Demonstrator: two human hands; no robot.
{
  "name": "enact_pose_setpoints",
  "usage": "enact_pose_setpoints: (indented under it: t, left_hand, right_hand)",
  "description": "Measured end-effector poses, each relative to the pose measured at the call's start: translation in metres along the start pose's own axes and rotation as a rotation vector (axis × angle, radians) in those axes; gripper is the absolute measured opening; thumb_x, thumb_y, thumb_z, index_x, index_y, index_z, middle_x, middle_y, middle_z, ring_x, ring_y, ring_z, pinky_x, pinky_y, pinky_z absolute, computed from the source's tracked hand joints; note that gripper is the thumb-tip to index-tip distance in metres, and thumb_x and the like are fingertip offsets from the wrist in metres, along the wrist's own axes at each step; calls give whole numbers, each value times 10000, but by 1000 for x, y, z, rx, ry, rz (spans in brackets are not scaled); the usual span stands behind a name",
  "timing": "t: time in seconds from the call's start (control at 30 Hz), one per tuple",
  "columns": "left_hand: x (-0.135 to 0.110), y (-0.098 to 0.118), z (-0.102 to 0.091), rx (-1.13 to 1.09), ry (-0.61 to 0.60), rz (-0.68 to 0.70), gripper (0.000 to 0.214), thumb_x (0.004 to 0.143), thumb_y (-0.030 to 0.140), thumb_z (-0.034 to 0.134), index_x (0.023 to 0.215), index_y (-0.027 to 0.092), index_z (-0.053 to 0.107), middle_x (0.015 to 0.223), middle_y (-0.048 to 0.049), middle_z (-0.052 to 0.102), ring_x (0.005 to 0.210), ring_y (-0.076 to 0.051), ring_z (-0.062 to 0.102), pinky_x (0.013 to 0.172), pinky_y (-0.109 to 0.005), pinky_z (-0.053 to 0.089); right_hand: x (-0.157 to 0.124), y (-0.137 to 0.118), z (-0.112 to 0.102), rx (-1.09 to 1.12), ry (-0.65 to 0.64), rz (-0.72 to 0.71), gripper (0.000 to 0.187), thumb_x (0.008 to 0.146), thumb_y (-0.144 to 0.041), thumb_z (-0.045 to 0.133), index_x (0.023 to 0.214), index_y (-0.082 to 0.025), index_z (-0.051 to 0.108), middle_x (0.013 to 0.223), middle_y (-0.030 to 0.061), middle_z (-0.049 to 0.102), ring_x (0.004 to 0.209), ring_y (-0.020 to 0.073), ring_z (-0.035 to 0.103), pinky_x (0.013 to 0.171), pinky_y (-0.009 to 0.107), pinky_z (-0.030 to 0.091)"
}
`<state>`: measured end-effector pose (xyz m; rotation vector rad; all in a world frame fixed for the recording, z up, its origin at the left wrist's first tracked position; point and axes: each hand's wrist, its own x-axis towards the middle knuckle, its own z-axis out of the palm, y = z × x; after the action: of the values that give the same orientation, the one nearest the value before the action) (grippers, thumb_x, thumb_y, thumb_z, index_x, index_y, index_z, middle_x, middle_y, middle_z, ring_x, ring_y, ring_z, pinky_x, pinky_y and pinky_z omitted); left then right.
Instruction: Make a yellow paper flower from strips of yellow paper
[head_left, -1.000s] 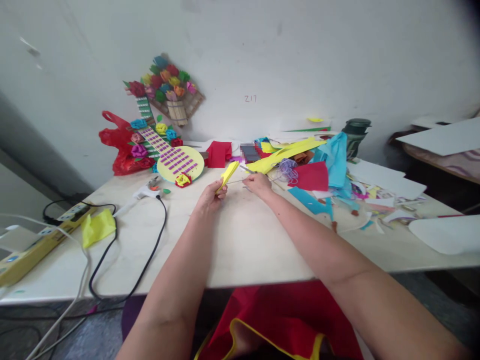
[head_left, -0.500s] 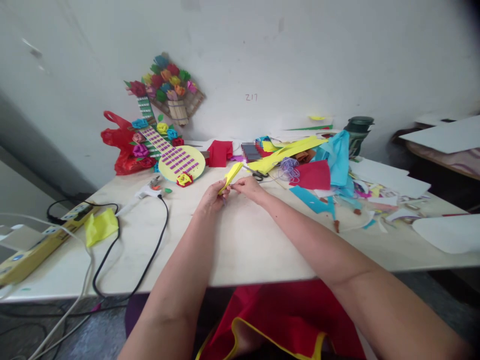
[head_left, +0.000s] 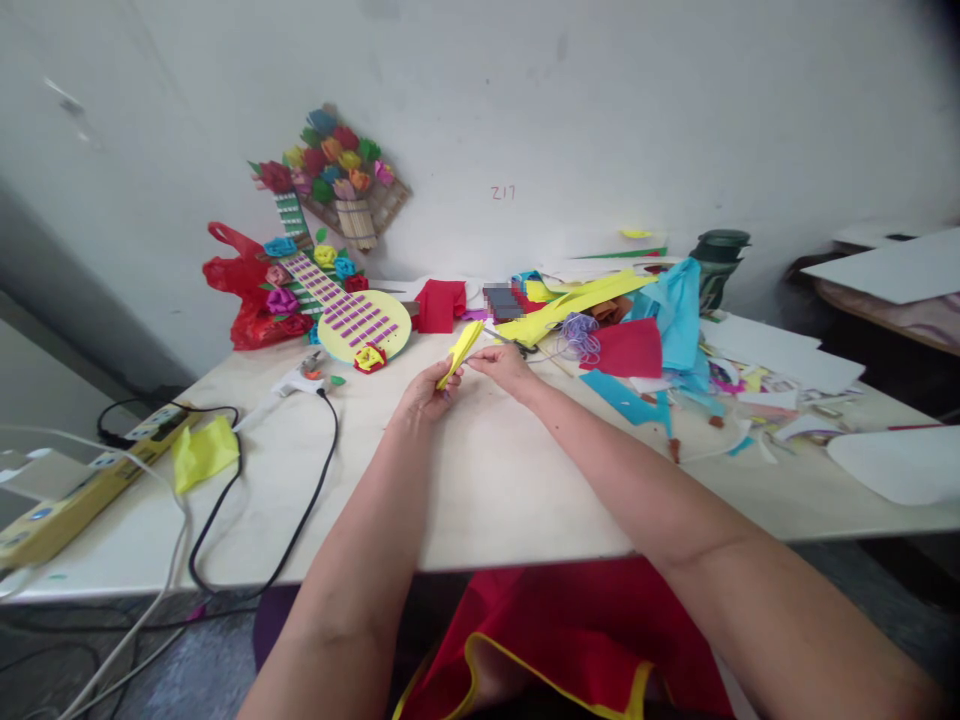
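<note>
Well in from the front edge of the worktop (head_left: 510, 490), I have the left hand (head_left: 427, 391) pinching a yellow strip (head_left: 464, 347), seemingly to steady it; the right hand (head_left: 505, 366) pinches just beside, on what I can't tell.

Yel. strip (head_left: 464, 346); purp.-dashed, pale-yel. guitar shape (head_left: 360, 316)

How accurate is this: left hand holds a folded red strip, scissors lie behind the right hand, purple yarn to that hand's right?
The colour is wrong: the folded strip in the left hand is yellow, per the head view. Scissors behind the right hand and purple yarn to its right are correct.
</note>
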<state>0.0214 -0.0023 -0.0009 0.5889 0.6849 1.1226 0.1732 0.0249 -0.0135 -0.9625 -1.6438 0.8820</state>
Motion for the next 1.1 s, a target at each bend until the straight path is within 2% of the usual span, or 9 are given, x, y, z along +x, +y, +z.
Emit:
enact_pose_setpoints:
  t: [0.17,0.53,0.67,0.8,0.93,1.1]
  left_hand:
    - [1,-1,-1,18,29,8,65,824,115,476,861,101,527,584,-22,522,416,-21,437,354,-66,358]
    - [2,0,-1,144,56,-66,50,807,124,522,833,91,549,590,-30,552,421,-32,502,393,-85,439]
    - [1,-1,-2,198,35,-66,47,795,109,536,827,91,566,595,-32,563,435,-40,528,410,-88,451]
    - [0,-1,-2,252,3,-71,51,790,108,542,811,79,579,594,-38,566,451,-44,536,427,-91,458]
    - [0,-1,-3,292,-55,-81,57,787,109,538,773,75,582,592,-38,559,440,-38,512,397,-89,430]
    - [-2,-2,-3,326,-119,-83,70,774,95,534,735,68,586,562,-35,532,407,-31,454,345,-92,359]
  right_hand:
    - [0,0,0,40,14,-10,240,633,-318,624,767,-141,715,768,39,696,753,166,608,761,286,444]
    - [1,0,-4,10,27,-23,280,646,-325,608,785,-109,720,614,-3,611,608,115,524,639,243,416]
    - [-3,-7,-6,-16,50,49,265,618,-337,621,717,-107,708,562,-7,561,567,108,489,555,228,378]
    - [-4,-11,-5,-10,45,112,216,571,-332,637,552,-117,625,461,-22,473,485,81,405,467,217,303]
    - [-5,-9,-7,142,-42,176,158,541,-269,600,496,-136,529,406,-48,420,409,50,330,411,206,233]
    - [-8,-15,-14,280,-96,290,80,491,-203,556,508,-143,505,389,-52,427,354,31,275,369,201,159]
